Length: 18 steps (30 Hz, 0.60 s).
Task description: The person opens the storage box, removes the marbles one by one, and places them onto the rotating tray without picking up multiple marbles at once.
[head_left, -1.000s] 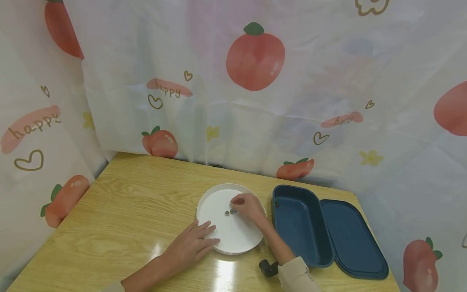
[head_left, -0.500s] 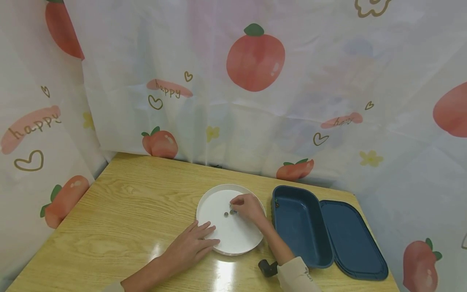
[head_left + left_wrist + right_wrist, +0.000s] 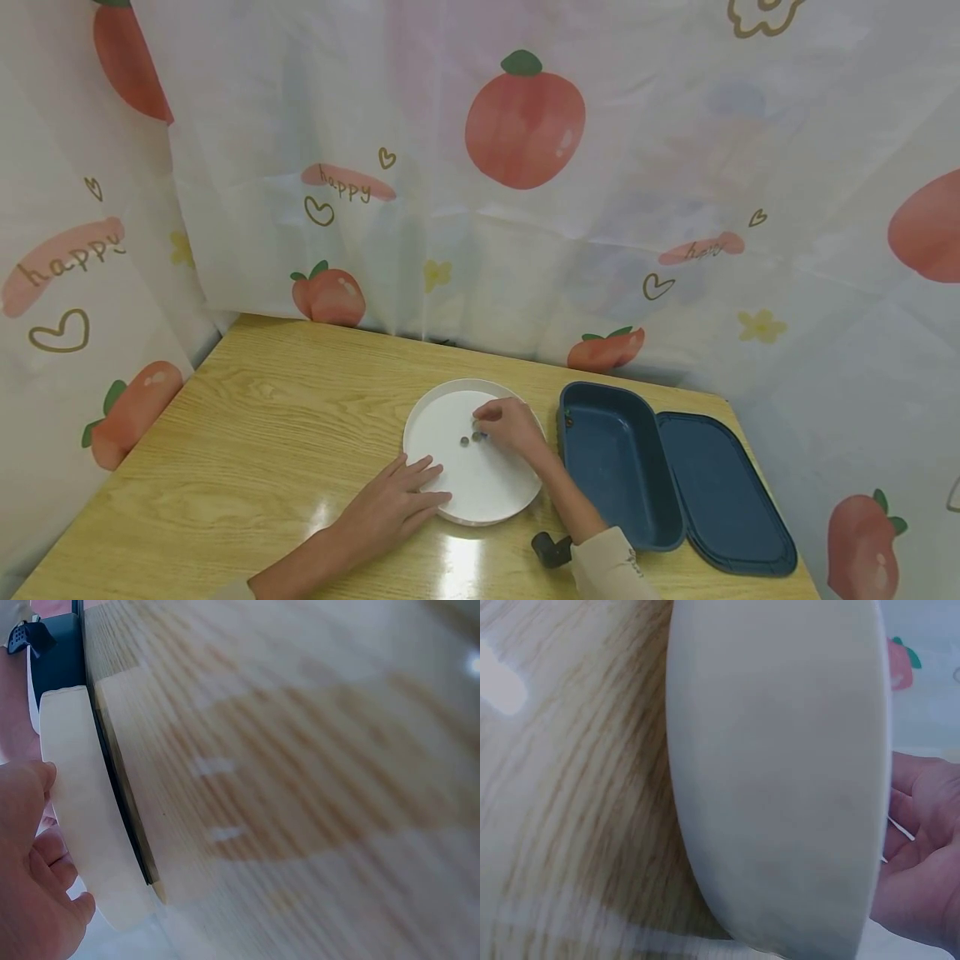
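A round white tray (image 3: pixel 487 492) stands on a wooden table (image 3: pixel 300 417). The left hand (image 3: pixel 393 500) lies over the tray's near left rim, its fingers spread and mostly straight, with the fingertips reaching in over the white floor. The right hand (image 3: pixel 510 425) comes in over the tray's right side, its thumb and fingers bent and drawn together just beyond the middle. I cannot tell whether anything is between those fingertips; the tray's wall hides them in the right wrist view.

Two small dark balls lie on the tray's floor near its middle: one ball (image 3: pixel 464 442) sits apart from the right fingers, and a second ball (image 3: pixel 477 437) is just below them.

To the right of the tray is a deep blue box (image 3: pixel 622 475), with some tiny pieces (image 3: pixel 569 419) at its far left corner, too small to make out. A flat blue lid (image 3: pixel 727 492) lies further right of the tray, beyond the box. Near the tray's lower right is a black object (image 3: pixel 551 550), beside the pale right sleeve (image 3: pixel 611 562). Behind the tray hangs a white cloth (image 3: pixel 517 250) printed with peaches.
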Available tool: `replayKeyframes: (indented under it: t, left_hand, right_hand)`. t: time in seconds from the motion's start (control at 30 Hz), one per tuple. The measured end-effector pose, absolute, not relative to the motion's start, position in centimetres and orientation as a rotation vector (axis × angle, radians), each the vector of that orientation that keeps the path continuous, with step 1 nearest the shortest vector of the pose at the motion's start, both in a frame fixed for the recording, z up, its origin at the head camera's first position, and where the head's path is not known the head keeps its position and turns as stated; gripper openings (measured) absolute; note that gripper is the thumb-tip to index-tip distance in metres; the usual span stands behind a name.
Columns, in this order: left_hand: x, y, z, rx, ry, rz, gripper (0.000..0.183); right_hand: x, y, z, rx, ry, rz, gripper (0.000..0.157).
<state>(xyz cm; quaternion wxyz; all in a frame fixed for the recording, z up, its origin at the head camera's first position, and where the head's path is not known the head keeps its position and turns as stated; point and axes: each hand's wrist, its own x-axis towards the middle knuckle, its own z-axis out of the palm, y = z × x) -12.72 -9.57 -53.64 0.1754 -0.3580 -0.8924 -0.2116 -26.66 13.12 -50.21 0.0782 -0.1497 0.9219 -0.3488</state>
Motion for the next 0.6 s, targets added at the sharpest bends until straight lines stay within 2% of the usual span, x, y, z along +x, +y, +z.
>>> replayKeyframes:
  t: [0.6]
  left_hand:
    - [-12.6,-9.5,-53.5,-1.012,-2.541,-0.573,0.022]
  right_hand:
    - [-25.7,17.5,-45.1,-0.447,2.762,-1.241,0.025]
